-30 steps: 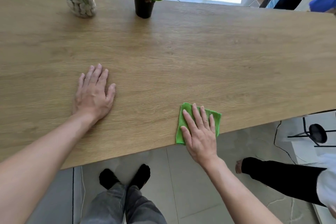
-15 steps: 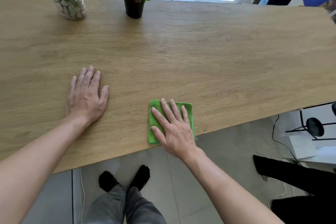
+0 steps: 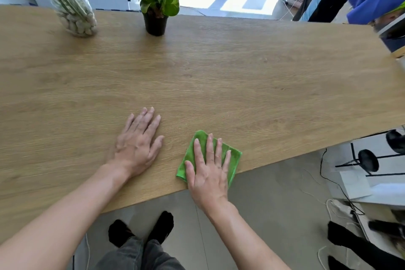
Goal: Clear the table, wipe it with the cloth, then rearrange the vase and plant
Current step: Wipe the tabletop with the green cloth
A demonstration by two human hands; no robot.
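The right hand [image 3: 208,173] presses flat, fingers straight, on the green cloth [image 3: 232,158] at the wooden table [image 3: 263,85]'s near edge, the left hand [image 3: 138,144] flat beside it, unwiped surface stretching ahead toward the vase [image 3: 76,17] and potted plant [image 3: 155,6]

I see a wide oak-grain desk [image 3: 241,76], glass vase [image 3: 75,15] of stems and pebbles at 11 o'clock, black-potted plant [image 3: 155,22] at 12, green cloth [image 3: 232,160] on the near edge at 5, left hand [image 3: 137,146] flat at 6, right hand [image 3: 208,173] flat on the cloth
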